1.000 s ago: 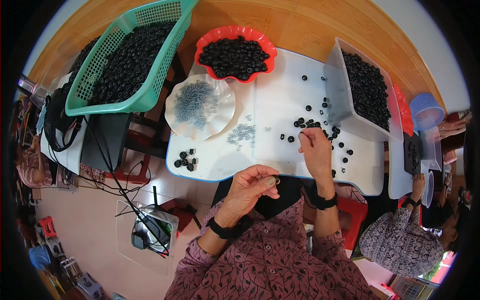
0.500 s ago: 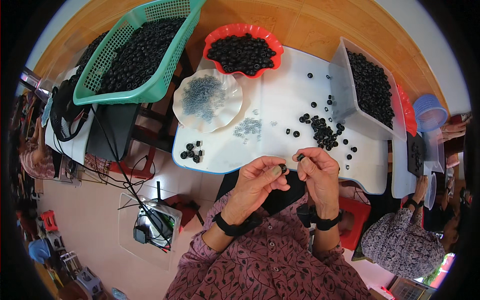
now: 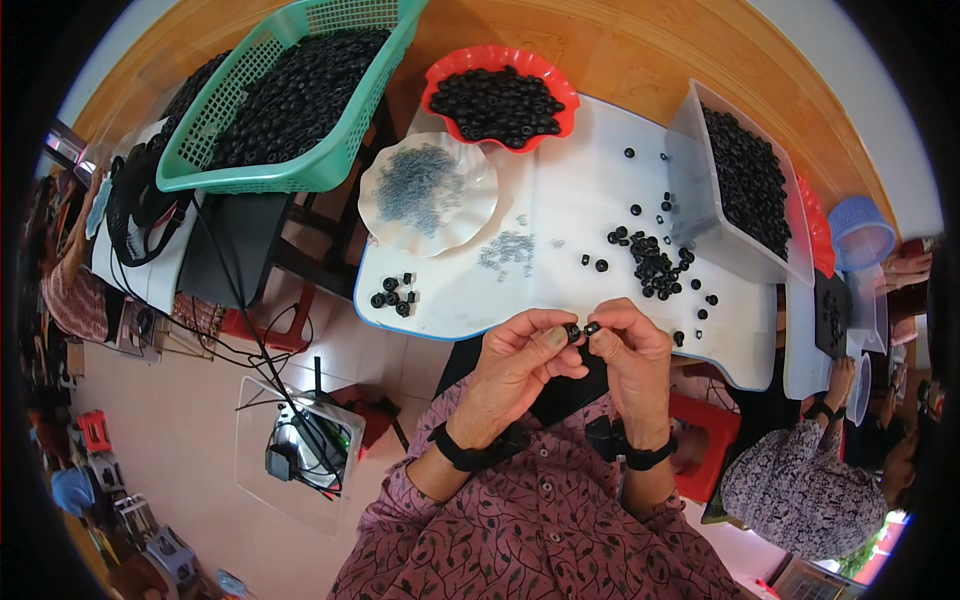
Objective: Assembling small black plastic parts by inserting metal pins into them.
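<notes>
Left hand (image 3: 510, 365) and right hand (image 3: 638, 368) pinch small black plastic-looking pieces (image 3: 572, 332), likely for control, a loose black heap (image 3: 657, 270) at two o'clock.

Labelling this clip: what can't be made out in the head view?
Head view: full shape of the small black rounded piece in the left hand; the grip covers part.
Head view: whether it touches the small black piece in the right hand; too small.
Head view: far end of the green perforated plastic basket; cut off by upper edge.
Head view: shape of individual tiny translucent pieces on the white scalloped plate; too small.
</notes>
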`<state>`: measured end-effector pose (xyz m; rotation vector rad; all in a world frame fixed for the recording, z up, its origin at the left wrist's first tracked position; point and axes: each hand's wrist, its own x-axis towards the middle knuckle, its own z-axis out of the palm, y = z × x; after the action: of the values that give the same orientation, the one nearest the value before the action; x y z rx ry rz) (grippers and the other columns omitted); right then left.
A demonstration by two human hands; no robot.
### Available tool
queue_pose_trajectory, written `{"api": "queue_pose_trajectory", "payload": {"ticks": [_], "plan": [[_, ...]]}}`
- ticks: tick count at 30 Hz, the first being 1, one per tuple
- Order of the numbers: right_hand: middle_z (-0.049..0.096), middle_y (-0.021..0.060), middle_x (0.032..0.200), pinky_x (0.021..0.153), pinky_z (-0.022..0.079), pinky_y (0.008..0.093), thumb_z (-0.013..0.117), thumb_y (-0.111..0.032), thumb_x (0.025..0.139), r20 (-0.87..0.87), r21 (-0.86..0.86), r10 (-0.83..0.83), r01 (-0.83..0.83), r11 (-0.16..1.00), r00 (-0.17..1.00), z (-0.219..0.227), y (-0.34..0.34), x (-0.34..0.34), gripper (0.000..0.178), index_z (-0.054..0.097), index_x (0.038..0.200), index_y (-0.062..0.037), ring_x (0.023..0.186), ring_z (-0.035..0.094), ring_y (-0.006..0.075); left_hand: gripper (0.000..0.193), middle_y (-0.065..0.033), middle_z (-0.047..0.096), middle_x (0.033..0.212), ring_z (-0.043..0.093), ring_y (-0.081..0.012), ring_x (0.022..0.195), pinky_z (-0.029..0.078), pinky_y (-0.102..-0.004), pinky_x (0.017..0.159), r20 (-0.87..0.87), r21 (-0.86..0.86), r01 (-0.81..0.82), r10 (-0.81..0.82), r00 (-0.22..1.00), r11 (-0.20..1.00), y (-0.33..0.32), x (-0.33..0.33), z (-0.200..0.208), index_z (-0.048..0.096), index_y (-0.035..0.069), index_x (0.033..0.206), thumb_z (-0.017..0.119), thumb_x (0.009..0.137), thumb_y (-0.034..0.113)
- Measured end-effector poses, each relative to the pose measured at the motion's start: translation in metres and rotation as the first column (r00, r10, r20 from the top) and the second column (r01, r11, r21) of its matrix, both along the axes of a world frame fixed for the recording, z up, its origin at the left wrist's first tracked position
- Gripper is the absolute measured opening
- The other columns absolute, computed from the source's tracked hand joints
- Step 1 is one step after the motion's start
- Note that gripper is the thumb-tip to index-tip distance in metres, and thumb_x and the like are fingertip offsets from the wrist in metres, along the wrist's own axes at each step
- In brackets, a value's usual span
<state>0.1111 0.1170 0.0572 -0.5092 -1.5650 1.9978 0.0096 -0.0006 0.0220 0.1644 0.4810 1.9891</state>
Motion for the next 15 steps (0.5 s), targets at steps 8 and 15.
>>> {"api": "queue_pose_trajectory", "payload": {"ticks": [8,15], "plan": [[0.057,0.0031,0.094,0.079,0.046,0.0233,0.066,0.007,0.083,0.002,0.042,-0.018,0.018,0.999,1.000,-0.0008,-0.0052,-0.0030,0.014,0.065,0.095,0.0008,0.085,0.057,0.0104,0.021,-0.0120,0.066,0.093,0.067,-0.0161,0.080,0.061,-0.0349,0.076,-0.004,-0.002,-0.012,0.012,1.000,1.000,-0.0017,0.0003,0.0012,0.059,-0.004,0.113,0.055,0.095,0.006],[0.058,0.0034,0.095,0.080,0.047,0.0234,0.066,0.007,0.083,-0.005,0.062,-0.027,0.027,0.998,1.000,-0.0012,-0.0069,-0.0039,0.014,0.065,0.095,0.0011,0.086,0.058,0.0105,0.021,-0.0123,0.066,0.094,0.067,-0.0168,0.081,0.060,-0.0341,0.077,-0.036,0.001,-0.038,0.038,0.999,0.999,-0.0010,0.0011,0.0003,0.059,-0.004,0.113,0.056,0.094,0.005]]}}
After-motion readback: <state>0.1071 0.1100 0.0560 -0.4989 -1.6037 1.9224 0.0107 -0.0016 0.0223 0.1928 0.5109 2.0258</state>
